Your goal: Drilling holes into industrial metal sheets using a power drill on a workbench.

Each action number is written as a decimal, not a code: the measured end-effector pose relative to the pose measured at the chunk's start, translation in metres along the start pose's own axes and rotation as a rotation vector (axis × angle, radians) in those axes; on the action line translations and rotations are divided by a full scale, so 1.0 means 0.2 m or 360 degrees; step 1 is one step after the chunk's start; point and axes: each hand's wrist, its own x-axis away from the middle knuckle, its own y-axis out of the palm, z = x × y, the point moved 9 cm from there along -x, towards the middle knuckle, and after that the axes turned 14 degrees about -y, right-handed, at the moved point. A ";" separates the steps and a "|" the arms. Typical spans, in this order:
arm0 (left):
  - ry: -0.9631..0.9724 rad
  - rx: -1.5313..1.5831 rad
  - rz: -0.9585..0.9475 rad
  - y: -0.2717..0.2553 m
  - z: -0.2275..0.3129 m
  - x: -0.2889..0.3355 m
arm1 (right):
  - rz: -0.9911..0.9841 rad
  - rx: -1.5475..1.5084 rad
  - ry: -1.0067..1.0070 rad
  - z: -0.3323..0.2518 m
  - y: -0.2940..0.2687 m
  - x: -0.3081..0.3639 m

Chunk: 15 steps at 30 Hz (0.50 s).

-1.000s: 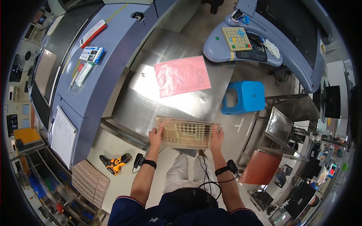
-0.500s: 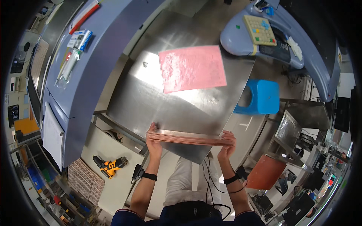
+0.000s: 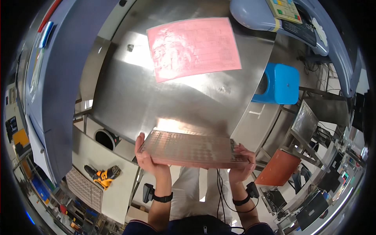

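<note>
A stack of thin copper-coloured circuit-board panels (image 3: pixel 188 147) is held level at the near edge of the steel table. Rows of small repeated marks cover its top face, slightly blurred. My left hand (image 3: pixel 150 158) is closed round the stack's left end, and my right hand (image 3: pixel 243 162) grips the right end. A pink sheet in a clear sleeve (image 3: pixel 196 49) lies farther back on the steel table (image 3: pixel 164 102). Each wrist wears a black band with a small box.
Left, a blue-grey machine housing (image 3: pixel 74 62) rises beside the table. A yellow-and-black power tool (image 3: pixel 102 176) and a patterned panel (image 3: pixel 84 188) lie on a lower white surface. On the right are a blue stool (image 3: pixel 286 84), a machine arm with a keypad (image 3: pixel 286 9) and a reddish-brown board (image 3: pixel 278 167).
The stack has tilted so its top face shows, where before mainly its copper edges did. Both hands stay on its ends. The view has shifted, so the table appears closer.
</note>
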 end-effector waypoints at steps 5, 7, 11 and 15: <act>-0.0078 -0.0290 -0.0250 -0.08 -0.14 0.02 | 0.0343 0.0082 0.0195 -0.01 -0.05 -0.03; 0.0097 -0.0300 -0.0132 -0.08 -0.10 0.02 | -0.0072 0.0209 0.0082 0.01 -0.04 -0.04; 0.0583 -0.0303 0.0238 0.02 0.09 0.04 | -0.0003 0.0447 -0.0324 -0.02 -0.10 -0.05; -0.0043 -0.0525 0.0105 0.08 0.01 -0.10 | 0.0292 0.0204 0.0332 0.17 -0.09 -0.18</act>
